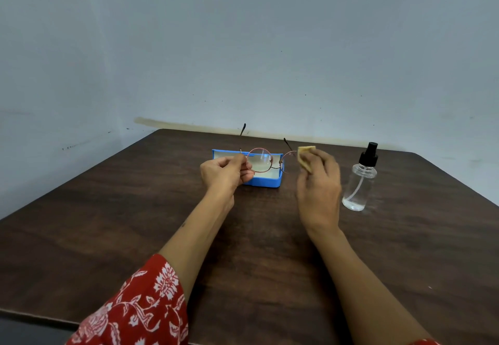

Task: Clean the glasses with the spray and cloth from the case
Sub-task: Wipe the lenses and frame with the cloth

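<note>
Both hands pinch round rose-rimmed glasses (263, 160); cloth (304, 159) right.

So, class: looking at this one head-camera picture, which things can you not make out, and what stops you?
- Right lens of the glasses: covered by the cloth in the right hand, head view.
- Inside of the blue case: partly hidden by the left hand.
- Liquid level in the spray bottle: clear, unreadable.

Round wire glasses (266, 160) held aloft, arms unfolded; yellow cloth (304, 159) on one lens; blue case (266, 181) open; clear spray bottle (360, 180) upright.
</note>
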Tool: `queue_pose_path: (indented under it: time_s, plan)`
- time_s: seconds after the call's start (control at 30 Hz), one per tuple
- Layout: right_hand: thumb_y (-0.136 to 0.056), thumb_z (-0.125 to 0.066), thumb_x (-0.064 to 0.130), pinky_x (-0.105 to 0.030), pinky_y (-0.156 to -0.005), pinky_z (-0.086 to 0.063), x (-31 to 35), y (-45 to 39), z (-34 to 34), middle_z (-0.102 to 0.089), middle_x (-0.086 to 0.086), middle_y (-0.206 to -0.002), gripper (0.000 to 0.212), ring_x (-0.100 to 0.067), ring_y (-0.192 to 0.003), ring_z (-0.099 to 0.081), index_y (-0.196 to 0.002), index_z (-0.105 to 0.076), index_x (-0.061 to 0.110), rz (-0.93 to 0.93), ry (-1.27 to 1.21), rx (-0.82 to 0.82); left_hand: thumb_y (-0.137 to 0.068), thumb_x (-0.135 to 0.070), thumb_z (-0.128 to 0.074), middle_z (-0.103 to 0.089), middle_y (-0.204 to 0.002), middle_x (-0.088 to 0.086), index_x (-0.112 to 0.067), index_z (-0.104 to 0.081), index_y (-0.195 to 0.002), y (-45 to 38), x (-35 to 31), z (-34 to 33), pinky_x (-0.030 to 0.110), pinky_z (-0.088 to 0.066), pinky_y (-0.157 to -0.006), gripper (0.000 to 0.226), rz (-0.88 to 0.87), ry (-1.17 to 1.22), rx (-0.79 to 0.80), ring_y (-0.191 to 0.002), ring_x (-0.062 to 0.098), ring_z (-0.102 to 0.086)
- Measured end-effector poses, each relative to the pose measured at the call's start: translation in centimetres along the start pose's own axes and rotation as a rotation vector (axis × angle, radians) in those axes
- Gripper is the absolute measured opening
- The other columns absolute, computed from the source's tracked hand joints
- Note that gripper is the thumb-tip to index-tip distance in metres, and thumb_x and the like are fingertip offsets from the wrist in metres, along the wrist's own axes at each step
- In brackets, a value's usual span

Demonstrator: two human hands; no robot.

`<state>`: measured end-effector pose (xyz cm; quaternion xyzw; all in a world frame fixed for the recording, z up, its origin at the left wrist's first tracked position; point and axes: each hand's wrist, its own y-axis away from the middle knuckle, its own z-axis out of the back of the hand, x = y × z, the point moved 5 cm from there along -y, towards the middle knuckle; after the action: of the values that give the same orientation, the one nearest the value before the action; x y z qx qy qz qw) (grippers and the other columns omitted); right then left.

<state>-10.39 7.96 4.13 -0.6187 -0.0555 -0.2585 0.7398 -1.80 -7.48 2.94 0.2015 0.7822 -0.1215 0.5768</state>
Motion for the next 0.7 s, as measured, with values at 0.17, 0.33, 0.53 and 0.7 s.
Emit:
queue_pose_path:
  time_s: [0.17,0.33,0.53,0.7]
  plan:
    - [-0.071,-0.062,-0.016,-0.020,-0.084,-0.040,1.3,0.5,-0.6,-0.061,-0.015,-0.111,0.037,-0.030,-0.099,-0.058,-0.103,-0.067,0.000,0.090,0.029,0.058,-0.082,-0.002,-0.065,-0.066,-0.063,0.011,0.001,-0.067,-0.077,0.1,0.2,-0.1,0.018,-0.054,-0.047,0.006,0.006,-0.004,0.014,-0.044,0.011,-0.061]
    - [-0.072,-0.062,-0.015,-0.018,-0.086,-0.038,0.9,0.3,-0.8,-0.061,-0.015,-0.111,0.036,-0.030,-0.100,-0.058,-0.105,-0.066,0.000,0.066,0.001,0.048,-0.082,-0.003,-0.066,-0.066,-0.064,0.011,-0.002,-0.067,-0.075,0.1,0.0,0.0,0.018,-0.054,-0.048,0.007,0.003,-0.012,0.008,-0.045,0.011,-0.061]
    - [-0.071,-0.060,-0.015,-0.016,-0.084,-0.035,0.4,0.3,-0.2,-0.059,-0.017,-0.110,0.038,-0.033,-0.099,-0.057,-0.108,-0.063,-0.003,0.019,0.034,0.041,-0.082,-0.004,-0.066,-0.067,-0.065,0.011,0.001,-0.068,-0.081,-0.2,0.2,0.0,0.018,-0.054,-0.049,0.006,0.010,-0.016,0.008,-0.048,0.013,-0.062]
    - [-0.069,-0.062,-0.015,-0.027,-0.071,-0.049,2.2,0.9,-1.6,-0.059,-0.011,-0.112,0.042,-0.024,-0.100,-0.056,-0.105,-0.067,0.006,0.151,0.025,0.142,-0.083,-0.001,-0.064,-0.065,-0.063,0.011,0.003,-0.067,-0.079,0.1,0.0,-0.1,0.017,-0.054,-0.047,0.006,0.000,-0.006,0.019,-0.041,0.009,-0.059]
